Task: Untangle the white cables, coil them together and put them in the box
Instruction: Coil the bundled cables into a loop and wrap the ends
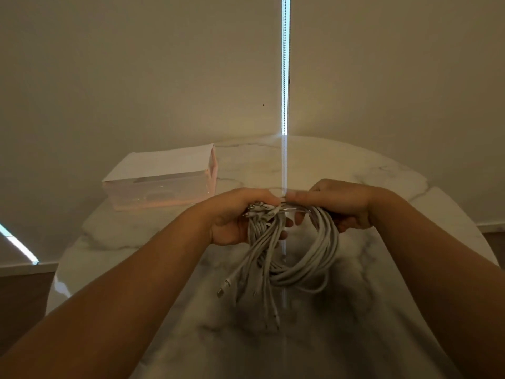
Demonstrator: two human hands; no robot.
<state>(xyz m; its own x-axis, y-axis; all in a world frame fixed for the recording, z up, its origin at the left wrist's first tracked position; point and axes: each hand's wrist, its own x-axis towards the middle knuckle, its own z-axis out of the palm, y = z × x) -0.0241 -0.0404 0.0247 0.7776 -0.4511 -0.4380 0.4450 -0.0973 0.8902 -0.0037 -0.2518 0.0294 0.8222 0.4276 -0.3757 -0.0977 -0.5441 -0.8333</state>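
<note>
Two hands coil the white cables point(314, 258).
Left hand point(235, 217) and right hand point(341, 203) clamp the loop's top; loose ends probably need winding before the box point(161, 184) at the tabletop's point(396, 283) far-left edge.

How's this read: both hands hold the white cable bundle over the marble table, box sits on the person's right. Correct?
One error: the box sits on the person's left, not right, as the head view shows. The rest stands: the left hand and right hand both hold the white cable bundle over the marble table.
</note>
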